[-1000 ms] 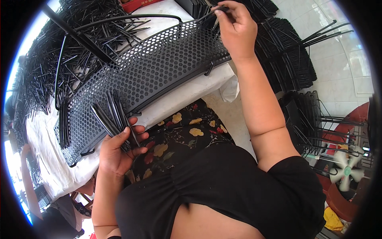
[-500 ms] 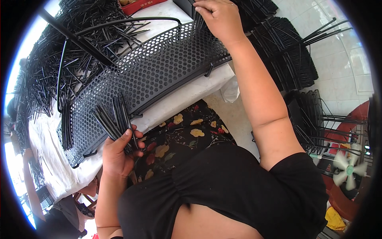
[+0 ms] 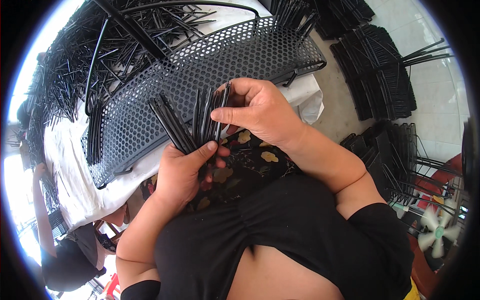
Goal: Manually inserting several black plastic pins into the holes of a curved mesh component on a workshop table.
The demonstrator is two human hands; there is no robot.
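Note:
My left hand [image 3: 181,172] is closed around a bundle of thin black strips [image 3: 172,125], which fan out in two groups above the thumb. My right hand [image 3: 265,107] pinches several strips at the right side of that bundle, thumb against fingers. Both hands are over the near edge of a curved black perforated metal panel [image 3: 190,72], just above my lap. Strips of the same kind stand in a row [image 3: 94,132] at the panel's left end, and more strips [image 3: 295,16] stand at its far right end.
A large loose pile of black strips [image 3: 100,65] covers the far left of the white-covered table [image 3: 70,185]. Black metal tubes [image 3: 135,32] arch over the panel. Stacked black racks [image 3: 382,70] stand on the floor at right, near a fan [image 3: 439,231]. Another person [image 3: 65,265] sits at lower left.
My right hand has come back from the panel's far right end to the bundle. The left hand with the strips appears further right, and the view has shifted.

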